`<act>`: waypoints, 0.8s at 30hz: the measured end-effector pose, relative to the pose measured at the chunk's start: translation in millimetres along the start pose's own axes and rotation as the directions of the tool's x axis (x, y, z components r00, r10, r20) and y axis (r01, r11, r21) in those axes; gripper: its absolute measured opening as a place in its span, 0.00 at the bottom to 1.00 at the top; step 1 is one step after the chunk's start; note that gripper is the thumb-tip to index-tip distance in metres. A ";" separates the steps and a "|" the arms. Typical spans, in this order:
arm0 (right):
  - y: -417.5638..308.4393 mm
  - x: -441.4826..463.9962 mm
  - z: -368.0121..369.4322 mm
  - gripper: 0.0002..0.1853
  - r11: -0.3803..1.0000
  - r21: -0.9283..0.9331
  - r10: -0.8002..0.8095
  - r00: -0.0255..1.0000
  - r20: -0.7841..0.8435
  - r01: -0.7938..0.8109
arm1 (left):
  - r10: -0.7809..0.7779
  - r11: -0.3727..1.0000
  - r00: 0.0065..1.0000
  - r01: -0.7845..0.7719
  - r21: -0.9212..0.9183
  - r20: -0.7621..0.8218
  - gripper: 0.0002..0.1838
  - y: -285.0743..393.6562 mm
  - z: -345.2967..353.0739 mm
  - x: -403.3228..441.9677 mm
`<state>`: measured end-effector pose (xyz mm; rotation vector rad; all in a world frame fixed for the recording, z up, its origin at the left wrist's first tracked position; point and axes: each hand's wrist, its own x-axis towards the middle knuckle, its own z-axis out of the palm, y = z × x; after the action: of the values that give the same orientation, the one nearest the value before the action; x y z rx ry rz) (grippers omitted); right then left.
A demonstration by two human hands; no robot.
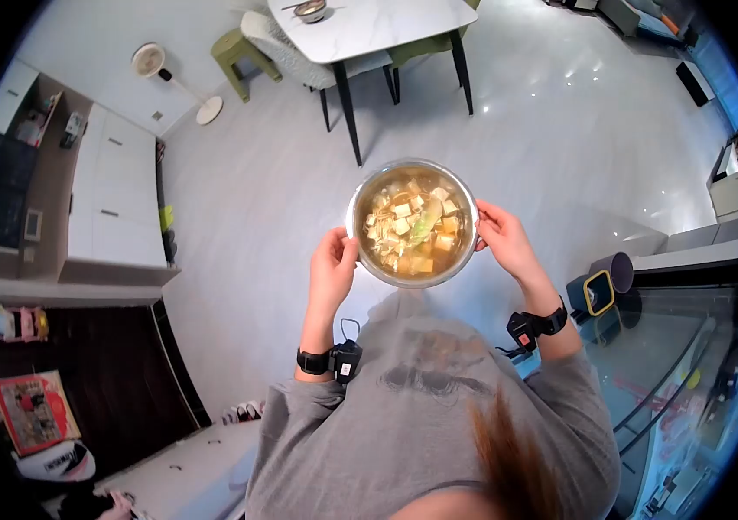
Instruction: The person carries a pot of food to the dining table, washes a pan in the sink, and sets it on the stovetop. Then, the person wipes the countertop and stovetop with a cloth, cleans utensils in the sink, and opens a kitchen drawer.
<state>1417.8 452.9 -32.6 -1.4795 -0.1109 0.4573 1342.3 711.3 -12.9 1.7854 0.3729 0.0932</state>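
Observation:
A round metal bowl (412, 223) of soup, with pale tofu cubes and a piece of green leaf in broth, is held level in front of my body. On its left side my left hand (332, 264) grips the rim, thumb and fingers closed on it. The right side of the rim is in my right hand (505, 236), whose fingers are partly hidden by the bowl. Both wrists wear black straps with small devices.
Ahead stands a white table (369, 30) with black legs and a small bowl (310, 11) on it. Beside it are a pale chair (278, 48), a green stool (241, 59) and a fan (150, 61). Bins (594, 293) and a glass-topped unit (663, 329) stand at the right.

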 end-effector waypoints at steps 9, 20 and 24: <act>-32.7 139.4 -84.0 0.21 0.998 -0.011 0.056 0.989 -0.140 -0.058 | -0.015 0.994 0.994 0.004 0.110 0.104 0.10 29.9 74.8 185.8; -36.7 351.7 -166.2 0.20 0.997 -0.078 0.009 0.998 0.065 -0.003 | -0.050 0.991 0.998 0.055 0.123 -0.048 0.11 13.0 144.4 353.3; -52.0 430.4 -164.7 0.20 0.994 -0.111 0.035 0.976 0.217 -0.011 | -0.081 0.993 0.972 0.099 0.071 -0.222 0.12 5.0 144.7 397.1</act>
<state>1878.4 453.7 -86.9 -1.5349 -0.2970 0.6413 1756.1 694.2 -97.8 1.8414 0.6234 0.2144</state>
